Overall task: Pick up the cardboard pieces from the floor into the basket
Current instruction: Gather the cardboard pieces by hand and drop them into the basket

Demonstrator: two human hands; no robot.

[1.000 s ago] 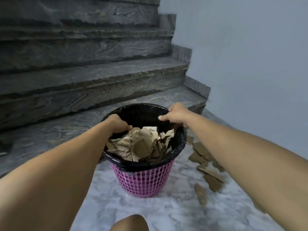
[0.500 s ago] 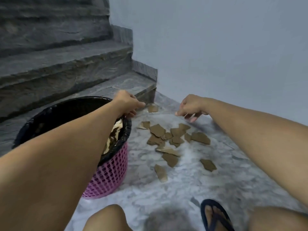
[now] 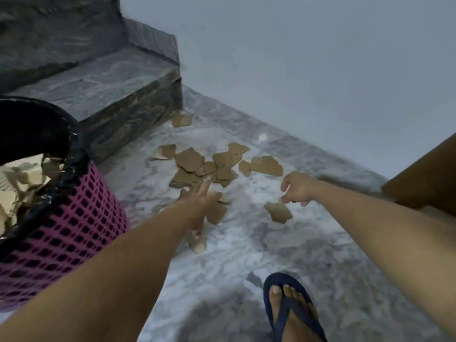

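Cardboard pieces (image 3: pixel 223 169) lie torn, flat and brown on the marble floor (image 3: pixel 246 255), most clustered mid-floor w/ one stray by the stair step (image 3: pixel 111 95) corner. Nearest: flip-flop foot (image 3: pixel 293 309). Left hand (image 3: pixel 199 201) stretches flat-fingered over the near scraps, holding nothing; right hand (image 3: pixel 297 188) hangs loosely curled, empty, above a lone scrap (image 3: pixel 278 212), prob. both set to scoop. Pink basket (image 3: pixel 61 218) w/ black liner sits at the left edge, already part full, close enough for quick dumps.

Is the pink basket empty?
No, the pink basket with its black liner already holds a heap of torn cardboard pieces near its rim.
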